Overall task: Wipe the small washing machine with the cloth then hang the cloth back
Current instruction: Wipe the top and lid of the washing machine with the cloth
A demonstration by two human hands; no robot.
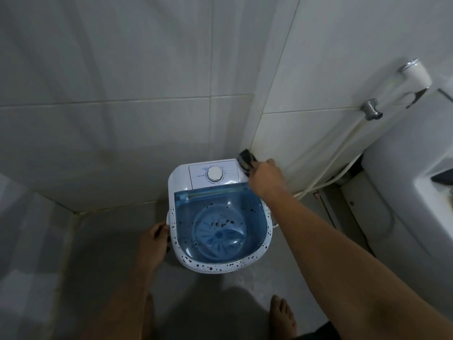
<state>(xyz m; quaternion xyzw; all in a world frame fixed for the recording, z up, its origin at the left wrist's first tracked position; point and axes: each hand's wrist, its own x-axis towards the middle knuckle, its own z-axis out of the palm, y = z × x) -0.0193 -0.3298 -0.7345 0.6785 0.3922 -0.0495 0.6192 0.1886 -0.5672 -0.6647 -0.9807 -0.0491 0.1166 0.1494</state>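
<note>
Standing over the small washing machine (pixel 218 217) in the head view, the person is pressing a dark cloth (pixel 247 159) against its back right corner, close to the tiled wall (pixel 122 94). The right hand (pixel 266 176) is closed around the cloth, which is sticking out beyond the fingers toward the wall. The left hand (pixel 153 241) is gripping the left rim of the machine, fingers curled on the edge, and seems to be steadying it. Dark specks are covering the white rim and the blue lid (pixel 220 212). The risk, probably, is that the light machine is sliding or tipping if the wiping hand is pushing hard, or that the cloth is only smearing the specks.
</note>
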